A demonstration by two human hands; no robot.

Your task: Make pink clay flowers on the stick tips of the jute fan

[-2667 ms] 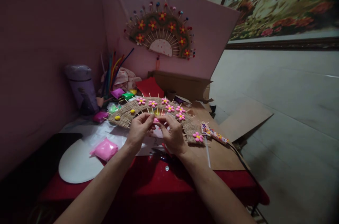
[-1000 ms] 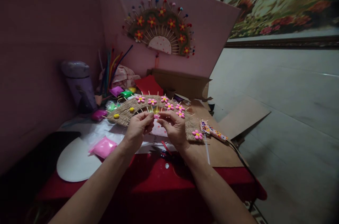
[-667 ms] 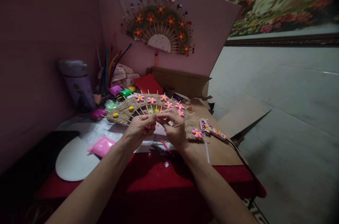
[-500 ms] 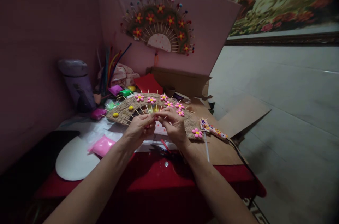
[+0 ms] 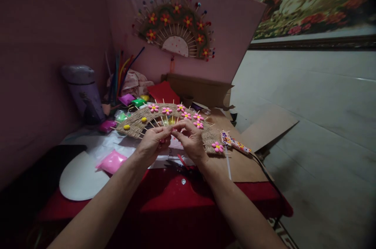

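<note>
My left hand [image 5: 153,144] and my right hand [image 5: 190,141] meet at their fingertips, both closed in a pinch. The bit of pink modelling clay between them, seen in earlier pictures, is almost wholly hidden by the fingers now. Just behind the hands lies a fan-shaped twine panel [image 5: 133,126] on thin sticks. Several pink clay flowers [image 5: 217,147] with yellow centres dot its top and right side. Two plain yellow clay ovals [image 5: 126,127] sit on its left part. A pink clay packet [image 5: 112,161] rests left of my left forearm.
Scissors [image 5: 176,166] and a small clear gem [image 5: 183,181] lie before my hands. A patterned glue gun [image 5: 236,145] with a cord is on cardboard [image 5: 249,170] at right. A white disc [image 5: 82,178] and a purple bottle [image 5: 84,94] stand left. A finished fan [image 5: 176,25] hangs behind.
The pink clay, visible between my fingertips earlier, has become nearly hidden as the fingers drew together around it. The whole view has shifted slightly; the panel stays in place.
</note>
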